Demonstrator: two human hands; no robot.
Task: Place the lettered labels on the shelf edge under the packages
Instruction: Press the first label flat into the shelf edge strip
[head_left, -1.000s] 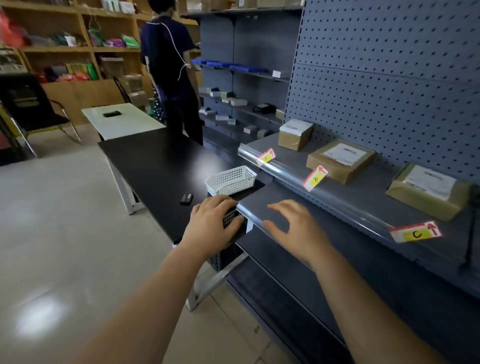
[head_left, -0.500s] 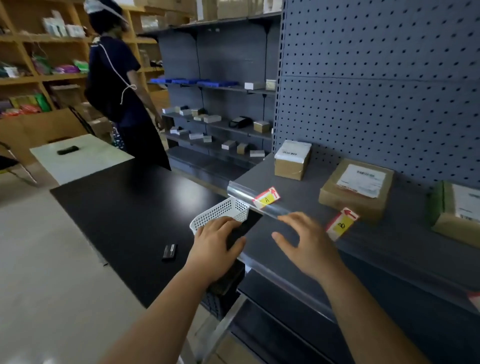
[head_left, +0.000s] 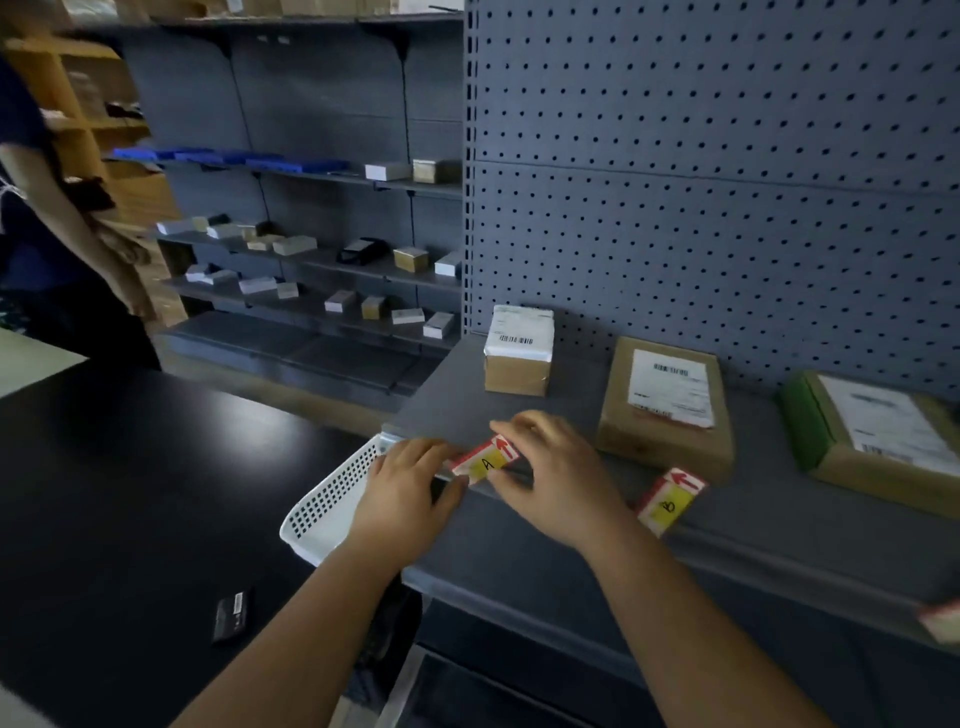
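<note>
- Label A (head_left: 485, 461): a red-and-yellow tag with a red arrow, sitting tilted at the front edge of the grey shelf (head_left: 457, 400), between the two hands and below the small taped package (head_left: 518, 349).
- Left hand (head_left: 410, 486): fingers narrow, their tips touching the label's left end; whether they pinch it cannot be told (motion blur).
- Right hand (head_left: 558, 480): fingers curled narrowly around the label's right end, thumb below and the rest above it.
- Label B (head_left: 670, 500): a matching tag just right of the right hand's fingers, tilted on the same shelf edge, in front of the flat brown package (head_left: 665, 410).
- Third package (head_left: 878, 441): brown with green tape, farther right of the fingers.
- A further label (head_left: 943, 618) shows only partly at the right border; its letter is out of view.
- White basket (head_left: 332, 499): perforated, just left of and beneath the left hand, on the black tabletop (head_left: 130, 493).
</note>
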